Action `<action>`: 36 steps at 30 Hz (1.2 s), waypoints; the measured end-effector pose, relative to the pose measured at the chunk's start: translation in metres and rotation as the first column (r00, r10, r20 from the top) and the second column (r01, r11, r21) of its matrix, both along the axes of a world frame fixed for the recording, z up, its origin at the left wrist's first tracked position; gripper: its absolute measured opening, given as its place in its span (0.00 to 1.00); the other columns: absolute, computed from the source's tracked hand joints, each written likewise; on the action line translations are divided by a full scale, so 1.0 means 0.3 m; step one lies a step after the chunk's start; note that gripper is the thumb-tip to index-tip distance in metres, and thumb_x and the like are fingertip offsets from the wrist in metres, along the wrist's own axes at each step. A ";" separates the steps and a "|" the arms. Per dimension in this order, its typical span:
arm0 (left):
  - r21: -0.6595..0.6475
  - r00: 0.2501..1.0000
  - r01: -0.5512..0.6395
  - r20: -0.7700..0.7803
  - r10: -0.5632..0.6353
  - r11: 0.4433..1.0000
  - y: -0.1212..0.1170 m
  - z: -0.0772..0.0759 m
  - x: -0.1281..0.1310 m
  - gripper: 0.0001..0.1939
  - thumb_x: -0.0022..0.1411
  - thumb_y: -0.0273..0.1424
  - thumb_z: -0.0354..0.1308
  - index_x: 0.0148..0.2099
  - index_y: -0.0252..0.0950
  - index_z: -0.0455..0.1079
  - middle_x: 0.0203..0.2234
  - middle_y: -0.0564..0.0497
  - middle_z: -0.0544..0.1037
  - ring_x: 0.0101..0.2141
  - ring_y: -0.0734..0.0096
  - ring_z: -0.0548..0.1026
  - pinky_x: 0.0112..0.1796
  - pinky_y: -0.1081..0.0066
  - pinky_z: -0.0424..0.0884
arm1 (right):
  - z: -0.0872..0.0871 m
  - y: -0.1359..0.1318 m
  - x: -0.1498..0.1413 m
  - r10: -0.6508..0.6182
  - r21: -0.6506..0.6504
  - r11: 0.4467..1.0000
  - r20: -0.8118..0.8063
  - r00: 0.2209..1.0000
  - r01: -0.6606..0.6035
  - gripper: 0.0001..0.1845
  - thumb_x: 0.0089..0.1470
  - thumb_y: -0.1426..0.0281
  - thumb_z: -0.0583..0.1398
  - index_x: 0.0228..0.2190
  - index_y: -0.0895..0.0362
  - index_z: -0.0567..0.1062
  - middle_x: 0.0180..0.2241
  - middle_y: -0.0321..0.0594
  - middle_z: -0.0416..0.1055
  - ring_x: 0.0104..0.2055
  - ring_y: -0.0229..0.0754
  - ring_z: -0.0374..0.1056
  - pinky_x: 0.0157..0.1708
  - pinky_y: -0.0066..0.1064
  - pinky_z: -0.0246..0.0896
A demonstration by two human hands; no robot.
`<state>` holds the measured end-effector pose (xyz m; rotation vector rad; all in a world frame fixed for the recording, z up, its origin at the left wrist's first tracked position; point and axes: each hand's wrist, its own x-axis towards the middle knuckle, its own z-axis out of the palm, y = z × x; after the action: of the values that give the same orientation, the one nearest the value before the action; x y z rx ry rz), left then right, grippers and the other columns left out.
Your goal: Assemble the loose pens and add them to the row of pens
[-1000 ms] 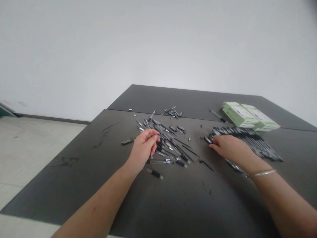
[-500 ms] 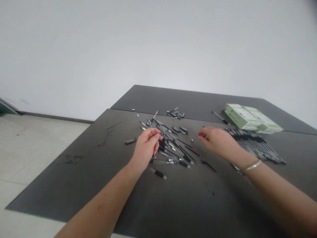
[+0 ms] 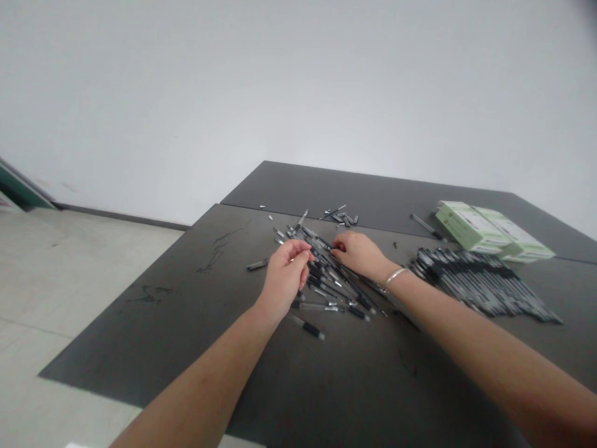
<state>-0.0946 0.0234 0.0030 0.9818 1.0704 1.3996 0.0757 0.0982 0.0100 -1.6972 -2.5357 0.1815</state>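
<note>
Loose pen parts [image 3: 333, 277] lie in a jumbled heap on the dark table: clear barrels with black grips, thin refills and caps. Over the heap's left side, my left hand [image 3: 285, 274] is closed in a pinch; whatever its fingertips hold is too small to make out. My right hand [image 3: 361, 254], with a bracelet [image 3: 395, 277] at the wrist, reaches over the heap's right side. Its fingers are curled together near some caps, and what they grip is hidden. A single barrel with a black grip [image 3: 313, 330] lies in front of the heap.
Right of my right wrist, a row of assembled pens [image 3: 489, 283] lies side by side. Two green-and-white boxes [image 3: 471, 227] stand behind it, with a lone pen [image 3: 426, 227] beside them. Small black caps [image 3: 345, 219] lie near the table seam. A white wall stands behind the table.
My right hand has moved left, from beside the pen row to over the heap. My left hand keeps its pinch. The view has turned slightly left.
</note>
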 end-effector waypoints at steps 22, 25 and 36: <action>0.000 1.000 -0.005 -0.009 0.005 1.000 0.006 -0.008 -0.002 0.07 0.53 0.29 0.56 0.36 0.35 0.65 0.25 0.56 0.70 0.13 0.86 0.58 0.12 0.81 0.51 | 0.020 -0.018 0.011 -0.060 -0.037 0.997 0.098 0.993 0.064 0.12 0.52 0.69 0.56 0.36 0.61 0.77 0.37 0.51 0.76 0.40 0.47 0.71 0.37 0.29 0.60; 0.004 1.000 -0.007 -0.003 0.007 1.000 0.005 -0.007 -0.002 0.07 0.53 0.29 0.56 0.36 0.35 0.65 0.25 0.56 0.70 0.13 0.86 0.58 0.12 0.81 0.51 | 0.026 -0.021 -0.010 -0.031 -0.011 0.999 0.054 0.998 0.032 0.15 0.55 0.68 0.54 0.42 0.59 0.74 0.41 0.49 0.75 0.42 0.45 0.70 0.40 0.29 0.58; -0.002 1.000 -0.014 0.010 0.014 1.000 0.005 -0.003 -0.003 0.07 0.52 0.29 0.57 0.36 0.35 0.65 0.25 0.56 0.71 0.13 0.86 0.58 0.12 0.81 0.51 | 0.001 -0.005 -0.058 -0.043 -0.006 0.999 -0.026 0.999 0.043 0.12 0.55 0.68 0.55 0.33 0.60 0.76 0.35 0.49 0.76 0.39 0.45 0.71 0.37 0.28 0.58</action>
<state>-0.0954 0.0250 0.0022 0.9665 1.0734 1.4134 0.0583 0.0967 0.0104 -1.7385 -2.4802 0.2068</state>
